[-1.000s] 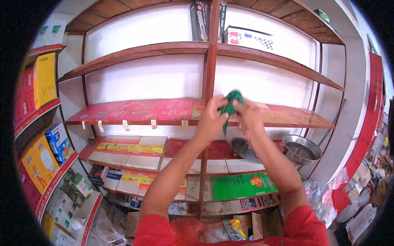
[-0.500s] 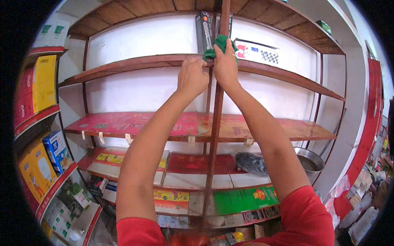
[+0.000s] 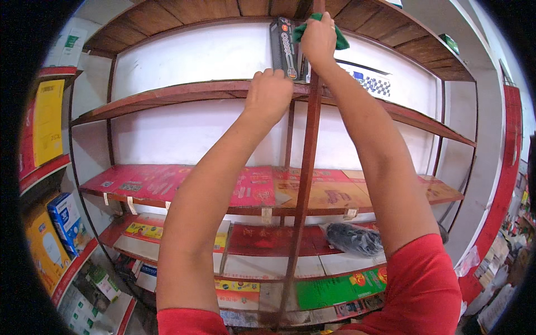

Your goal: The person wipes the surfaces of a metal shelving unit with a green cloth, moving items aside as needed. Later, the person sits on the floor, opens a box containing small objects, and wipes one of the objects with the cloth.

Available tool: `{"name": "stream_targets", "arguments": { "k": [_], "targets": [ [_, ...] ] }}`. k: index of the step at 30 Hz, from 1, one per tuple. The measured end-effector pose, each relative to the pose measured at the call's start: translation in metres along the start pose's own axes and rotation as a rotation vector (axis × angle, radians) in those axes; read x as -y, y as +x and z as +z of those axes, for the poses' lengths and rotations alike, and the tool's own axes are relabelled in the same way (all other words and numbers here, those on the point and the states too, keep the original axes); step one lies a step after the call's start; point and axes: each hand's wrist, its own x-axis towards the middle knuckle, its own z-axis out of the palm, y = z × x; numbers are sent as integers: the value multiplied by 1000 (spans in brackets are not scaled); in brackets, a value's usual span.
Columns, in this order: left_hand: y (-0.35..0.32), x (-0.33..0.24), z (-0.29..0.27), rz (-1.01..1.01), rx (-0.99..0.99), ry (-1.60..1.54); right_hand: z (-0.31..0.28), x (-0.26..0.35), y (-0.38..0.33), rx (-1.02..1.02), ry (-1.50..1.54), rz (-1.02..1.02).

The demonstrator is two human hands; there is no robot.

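Note:
My right hand point(image 3: 319, 43) is closed on a green cloth point(image 3: 341, 41), pressed round the upper part of a reddish-brown upright post point(image 3: 306, 162). Some of the cloth hangs out on both sides of the hand. To the left of the post, my left hand point(image 3: 269, 96) has its fingers curled over the front edge of a wooden shelf point(image 3: 178, 93). Just behind the hands, a tall black box point(image 3: 283, 49) with a picture of tools stands on that shelf. Right of the post lies a white box point(image 3: 373, 84) with a checked pattern, partly hidden by my right forearm.
Slatted top boards point(image 3: 190, 12) run overhead. Below is a shelf lined with pink card point(image 3: 139, 177), then one bearing a dark bundle in clear plastic point(image 3: 353, 239). A green card sheet point(image 3: 329, 291) lies lower. A side rack point(image 3: 50, 167) with boxes stands at left.
My right hand has slid up the post with the green cloth, from shelf level to near the top boards. My left hand stays at the shelf edge. The view has shifted slightly.

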Motion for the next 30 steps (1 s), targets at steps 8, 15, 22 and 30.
{"name": "stream_targets", "arguments": {
  "k": [8,15,22,30],
  "targets": [
    [3,5,8,-30,-40,-38,43,-17,63,-21,-21,20],
    [0,9,19,-44,-150,-133,87,-59,146,267,-32,51],
    [0,6,18,-38,-135,-87,97,-84,143,126,75,-63],
    [1,-2,9,-63,-35,-55,61,-61,96,63,48,-186]
  ]
}}
